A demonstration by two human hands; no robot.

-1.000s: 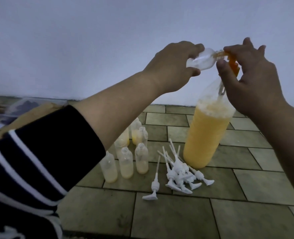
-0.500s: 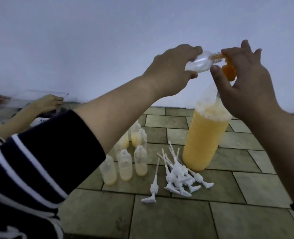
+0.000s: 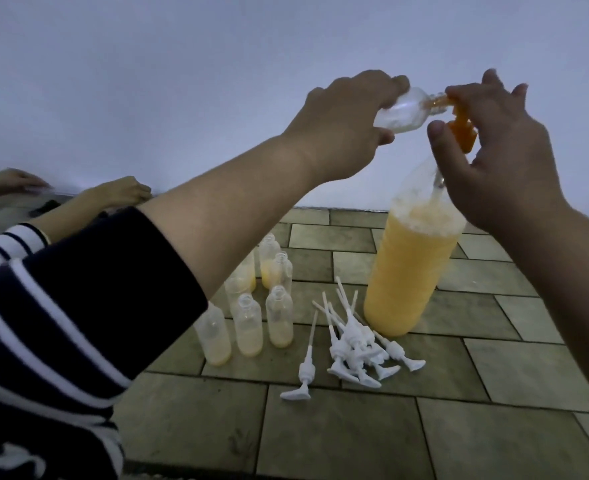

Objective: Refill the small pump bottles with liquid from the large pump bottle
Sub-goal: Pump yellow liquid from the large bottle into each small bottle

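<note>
Item: pump heads (image 3: 355,348) lying loose on the tiled floor (image 3: 355,431); filled bottles (image 3: 251,317) standing at their 9 o'clock. Large pump bottle (image 3: 407,271) standing at 1 o'clock. Left hand (image 3: 341,123) gripping the tilted small bottle (image 3: 402,110) mouth-to-spout; right hand (image 3: 494,147) curling over the orange pump (image 3: 461,133). Advice: keep the mouth seated, press slowly.

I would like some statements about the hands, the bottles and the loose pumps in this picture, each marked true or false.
1. The left hand holds a small clear bottle tilted on its side. True.
2. The right hand rests on the floor. False: it is up at the orange pump head.
3. The large bottle is empty. False: orange liquid fills most of it.
4. The white pumps lie loose on the tiled floor. True.
5. The small bottles on the floor have pumps fitted. False: their necks are open.
</note>
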